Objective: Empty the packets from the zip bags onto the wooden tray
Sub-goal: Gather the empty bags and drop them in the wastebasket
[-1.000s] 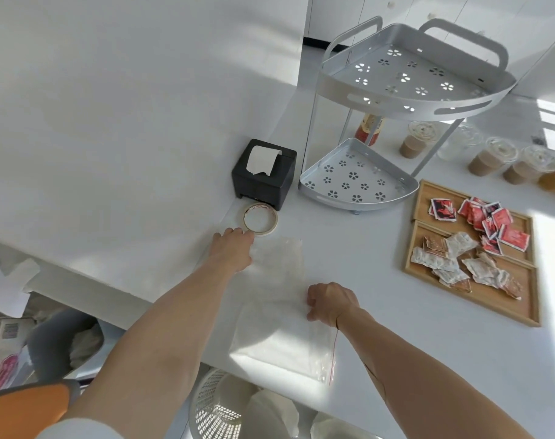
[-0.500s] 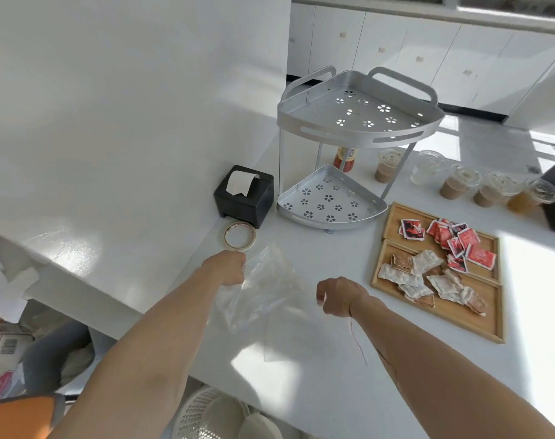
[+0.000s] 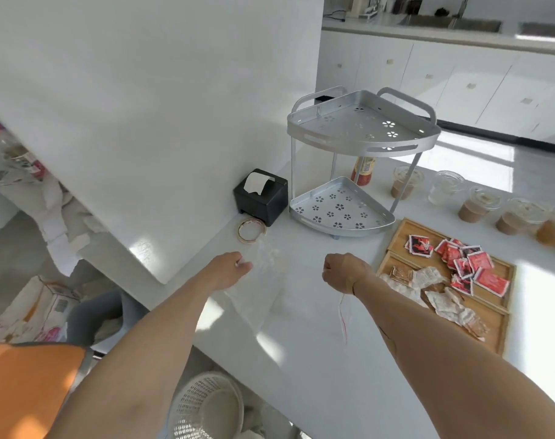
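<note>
My left hand (image 3: 228, 268) grips a clear, empty-looking zip bag (image 3: 263, 280) that hangs just above the white counter. My right hand (image 3: 342, 270) is fisted to its right, and a second clear zip bag with a red zip strip (image 3: 343, 315) dangles below that fist. The wooden tray (image 3: 396, 240) lies at the right. Its far compartment holds several red packets (image 3: 469, 264). The near compartment holds several white and brown packets (image 3: 441, 296). Neither bag shows a packet inside.
A black tissue box (image 3: 262, 196) and a tape roll (image 3: 251, 229) sit by the wall. A two-tier silver corner rack (image 3: 355, 160) stands behind, with a red bottle (image 3: 363, 169) and several lidded cups (image 3: 479, 204) beyond. A white basket (image 3: 206, 407) sits below the counter edge.
Both hands lifted the zip bags off the counter and drew apart. The camera view tilted up and moved back, showing more of the room.
</note>
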